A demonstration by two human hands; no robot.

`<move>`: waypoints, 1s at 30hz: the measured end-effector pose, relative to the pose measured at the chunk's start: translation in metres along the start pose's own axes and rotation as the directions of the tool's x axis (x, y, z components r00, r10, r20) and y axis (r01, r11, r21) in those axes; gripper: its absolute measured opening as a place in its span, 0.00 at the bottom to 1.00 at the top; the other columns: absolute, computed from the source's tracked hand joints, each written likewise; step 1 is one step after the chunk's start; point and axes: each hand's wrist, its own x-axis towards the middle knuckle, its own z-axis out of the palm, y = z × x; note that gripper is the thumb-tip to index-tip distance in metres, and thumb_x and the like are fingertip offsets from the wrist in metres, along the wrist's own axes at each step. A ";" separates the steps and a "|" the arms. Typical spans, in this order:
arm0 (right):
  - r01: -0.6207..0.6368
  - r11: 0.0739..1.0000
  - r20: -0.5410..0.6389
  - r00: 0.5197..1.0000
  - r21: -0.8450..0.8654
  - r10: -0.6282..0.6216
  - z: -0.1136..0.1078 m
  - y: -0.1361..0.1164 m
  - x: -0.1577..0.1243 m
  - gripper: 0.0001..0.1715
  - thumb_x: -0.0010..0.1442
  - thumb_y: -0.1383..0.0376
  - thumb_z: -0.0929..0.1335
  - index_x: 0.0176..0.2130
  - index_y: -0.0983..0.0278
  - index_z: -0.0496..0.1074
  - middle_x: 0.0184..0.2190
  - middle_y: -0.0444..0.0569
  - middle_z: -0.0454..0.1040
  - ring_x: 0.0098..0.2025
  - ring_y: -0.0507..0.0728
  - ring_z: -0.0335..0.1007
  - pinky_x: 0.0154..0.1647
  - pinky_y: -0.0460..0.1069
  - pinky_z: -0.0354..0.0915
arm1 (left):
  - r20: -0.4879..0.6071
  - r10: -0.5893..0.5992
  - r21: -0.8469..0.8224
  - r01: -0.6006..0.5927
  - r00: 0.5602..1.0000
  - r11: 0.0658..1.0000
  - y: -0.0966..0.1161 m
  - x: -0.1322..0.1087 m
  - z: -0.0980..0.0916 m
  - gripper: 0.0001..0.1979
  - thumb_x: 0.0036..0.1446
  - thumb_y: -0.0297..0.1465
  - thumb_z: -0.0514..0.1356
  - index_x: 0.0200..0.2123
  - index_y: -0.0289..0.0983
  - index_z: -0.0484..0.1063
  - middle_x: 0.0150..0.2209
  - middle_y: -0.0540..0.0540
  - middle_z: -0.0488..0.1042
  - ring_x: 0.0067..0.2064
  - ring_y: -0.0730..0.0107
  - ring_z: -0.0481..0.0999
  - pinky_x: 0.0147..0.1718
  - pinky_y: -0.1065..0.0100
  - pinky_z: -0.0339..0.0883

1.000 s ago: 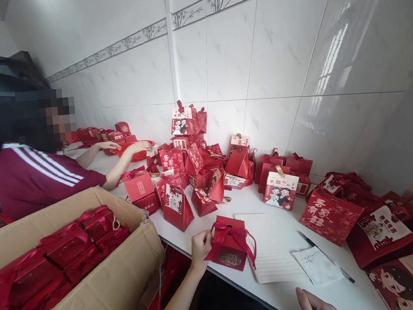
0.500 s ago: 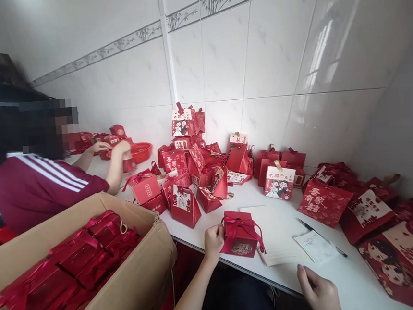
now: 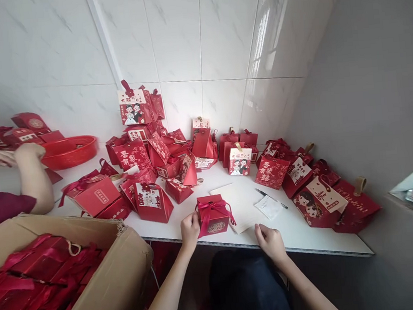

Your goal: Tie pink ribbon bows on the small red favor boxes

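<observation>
Before me on the white table [image 3: 300,236] stands a red gift box [image 3: 212,218], tied on top with a dark red ribbon bow [image 3: 214,205] and printed with a gold pattern on its front. My left hand [image 3: 190,232] is closed at the box's left side, pinching its edge or the ribbon there; which one I cannot tell. To the right, my right hand [image 3: 272,242] is closed over the table's front edge, apart from the box. What its curled fingers hold, if anything, is hidden. A sheet of lined paper [image 3: 239,219] lies behind and beside the box.
A pen [image 3: 283,205] and a small white slip [image 3: 269,208] lie right of the paper. Several red gift boxes [image 3: 152,203] pile up behind; more bags [image 3: 315,205] stand right. A cardboard carton [image 3: 104,275] is at left, near a red basin [image 3: 72,152] and another person's hands [image 3: 25,154].
My view has swung right and down, so the other person is mostly out of frame. My right hand has come closer to the box. My left hand remains at the box.
</observation>
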 end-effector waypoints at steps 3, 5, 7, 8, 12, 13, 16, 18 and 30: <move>-0.019 1.000 0.021 1.000 0.023 0.019 -0.001 0.001 0.002 0.29 0.58 0.46 0.53 0.16 0.60 0.47 0.11 0.39 0.44 0.14 0.49 0.41 0.18 0.47 0.45 | -0.005 -0.010 -0.038 0.010 1.000 0.999 0.000 0.000 0.001 0.18 0.49 0.42 0.49 0.14 0.39 0.54 0.14 0.51 0.57 0.19 0.73 0.57 0.21 0.70 0.48; -0.021 0.999 0.057 0.998 0.045 0.019 -0.003 0.002 0.002 0.30 0.58 0.44 0.53 0.16 0.61 0.46 0.12 0.39 0.44 0.15 0.49 0.40 0.18 0.47 0.44 | -0.022 -0.027 -0.062 0.025 0.999 0.998 0.000 -0.001 0.002 0.18 0.48 0.42 0.50 0.13 0.39 0.54 0.13 0.51 0.56 0.19 0.74 0.56 0.20 0.70 0.47; -0.026 0.997 0.106 0.994 0.071 0.018 -0.005 0.003 0.002 0.31 0.57 0.42 0.53 0.16 0.61 0.46 0.12 0.39 0.43 0.16 0.49 0.40 0.18 0.47 0.44 | -0.051 -0.051 -0.087 0.046 0.997 0.995 0.000 -0.002 0.004 0.19 0.47 0.42 0.52 0.13 0.39 0.53 0.13 0.52 0.55 0.19 0.74 0.55 0.20 0.70 0.47; -0.032 0.996 0.131 0.991 0.086 0.020 -0.007 0.003 0.003 0.31 0.56 0.42 0.54 0.16 0.60 0.45 0.12 0.39 0.43 0.16 0.49 0.40 0.18 0.47 0.44 | -0.070 -0.066 -0.101 0.059 0.995 0.993 0.000 -0.002 0.005 0.19 0.46 0.42 0.52 0.12 0.39 0.53 0.13 0.52 0.55 0.19 0.74 0.55 0.20 0.70 0.47; -0.079 0.983 0.212 0.976 0.163 0.044 -0.014 -0.006 0.010 0.31 0.57 0.41 0.53 0.17 0.60 0.46 0.13 0.40 0.45 0.17 0.49 0.43 0.18 0.47 0.46 | -0.164 -0.164 -0.173 0.135 0.973 0.976 0.005 0.000 0.004 0.20 0.48 0.43 0.50 0.13 0.39 0.49 0.13 0.53 0.50 0.18 0.75 0.53 0.19 0.71 0.49; -0.090 0.978 0.228 0.973 0.188 0.046 -0.014 -0.011 0.015 0.31 0.57 0.41 0.53 0.18 0.61 0.47 0.14 0.40 0.47 0.18 0.50 0.45 0.19 0.46 0.47 | -0.179 -0.195 -0.191 0.160 0.964 0.968 0.007 0.002 0.003 0.20 0.50 0.44 0.47 0.14 0.40 0.47 0.13 0.54 0.48 0.17 0.75 0.52 0.18 0.71 0.48; -0.115 0.958 0.278 0.960 0.261 0.039 -0.013 -0.031 0.034 0.31 0.57 0.40 0.54 0.19 0.61 0.52 0.16 0.42 0.54 0.20 0.51 0.51 0.21 0.46 0.52 | -0.160 -0.262 -0.211 0.226 0.952 0.951 0.020 0.010 -0.004 0.20 0.53 0.45 0.40 0.16 0.40 0.48 0.14 0.55 0.46 0.16 0.76 0.52 0.17 0.72 0.49; -0.143 0.941 0.317 0.948 0.305 0.042 -0.007 -0.046 0.049 0.31 0.57 0.41 0.55 0.20 0.62 0.56 0.16 0.42 0.57 0.20 0.51 0.53 0.21 0.46 0.53 | -0.106 -0.271 -0.177 0.250 0.957 0.952 0.032 0.015 -0.008 0.20 0.53 0.47 0.43 0.18 0.39 0.53 0.15 0.55 0.51 0.17 0.75 0.56 0.18 0.72 0.52; -0.300 0.821 0.372 0.921 0.486 0.116 0.033 -0.082 0.071 0.26 0.53 0.45 0.63 0.20 0.62 0.57 0.18 0.42 0.61 0.22 0.52 0.57 0.25 0.46 0.54 | -0.046 -0.241 0.168 0.245 0.969 0.955 0.073 0.009 0.001 0.13 0.48 0.41 0.57 0.21 0.38 0.61 0.24 0.50 0.67 0.30 0.65 0.68 0.32 0.66 0.58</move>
